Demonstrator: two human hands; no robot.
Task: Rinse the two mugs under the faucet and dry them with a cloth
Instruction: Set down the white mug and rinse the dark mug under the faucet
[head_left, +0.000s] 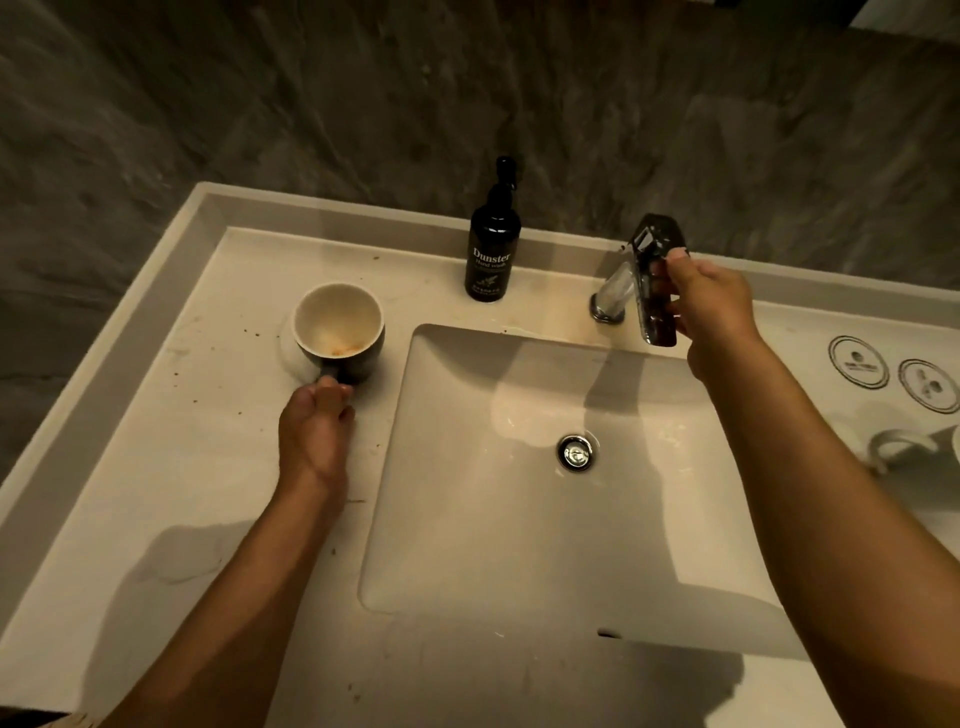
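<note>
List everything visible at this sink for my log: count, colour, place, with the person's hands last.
Mug: one, dark outside, cream inside with orange residue, counter left of basin.
Soap bottle: one, black, behind basin.
Faucet: one, chrome, back right of basin.
Basin: one, cream, centre; chrome drain.
Coasters: two, white, far right.
White mug: one, right edge, partly cut off.
Left hand: at the mug's handle.
Right hand: on the faucet lever.

Two mugs (338, 332) (914, 447) (one half out of view), one soap bottle (491, 249), one faucet (641, 275), two coasters (858, 361) (930, 385).
</note>
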